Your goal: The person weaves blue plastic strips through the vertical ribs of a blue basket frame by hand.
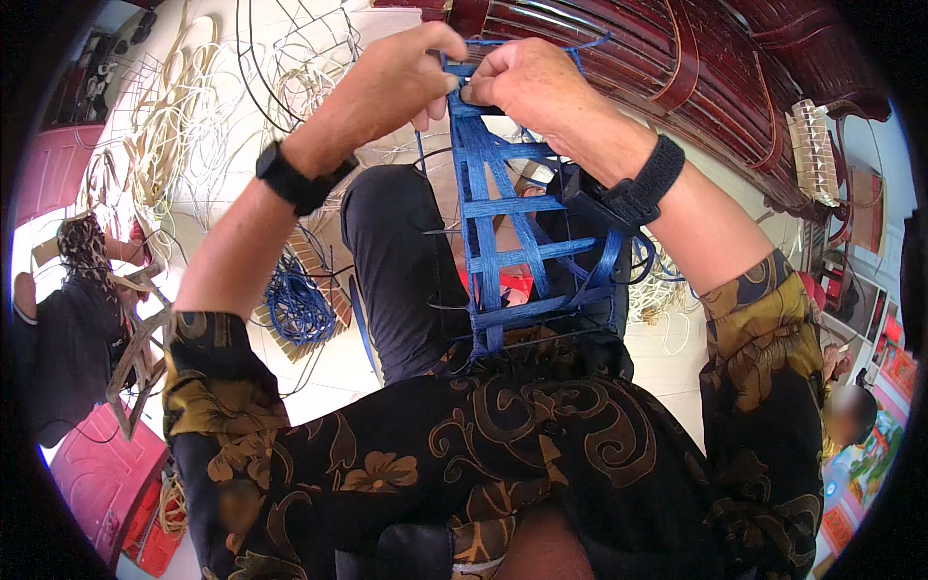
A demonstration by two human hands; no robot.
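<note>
A wire frame wound and crossed with flat blue cord bands [512, 205] stretches from my lap to beyond my knees. At its far end my left hand [411, 82] is closed, its thumb and fingertips pinching the blue cord [456, 85] at the left side. Right beside it my right hand [527, 89] pinches the same spot between thumb and bent forefinger. The fingertips nearly meet, and they partly hide the cord between them. Loose blue cord ends trail above and beside the right hand. Both wrists wear black straps.
A dark red wooden bench [657, 58] stands beyond the frame. Tangled pale strands [198, 106] and bent wires lie on the floor at left. A bundle of blue cord [300, 300] rests beside my left leg. Other people sit at the far left and right.
</note>
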